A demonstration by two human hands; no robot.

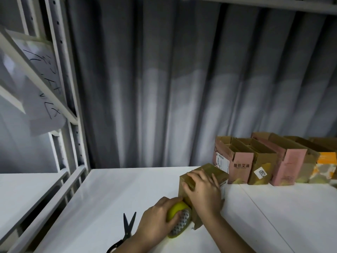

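While the left hand grips a yellow tape roll, fingers wrapped over its rim, the right hand clasps a small brown box, with fingers across the top and the thumb down the left face. The hands are apart but close, each clamped on its own thing.

The box lies on the white table, right of centre and near the front edge. Its long axis runs from the near end away toward the back right. The near end has a flap hanging loose just under the right wrist. A white label on the right side is mostly hidden by the hand and unreadable.

The roll stands on edge, touching the box's near left corner. Its flat side, with a grey triangle pattern, faces the near right. I can't make out any tape strip between the roll and the box.

Black scissors lie left of the left hand, blades apart and pointing away. The handles are partly hidden by the forearm and cut off at the bottom.

A row of open cartons in pink and brown stands at the back right, just behind the box. The last one is cut off by the frame edge.

A grey curtain hangs behind. On the left is a metal rack with a paper sheet, and its handwriting is illegible.
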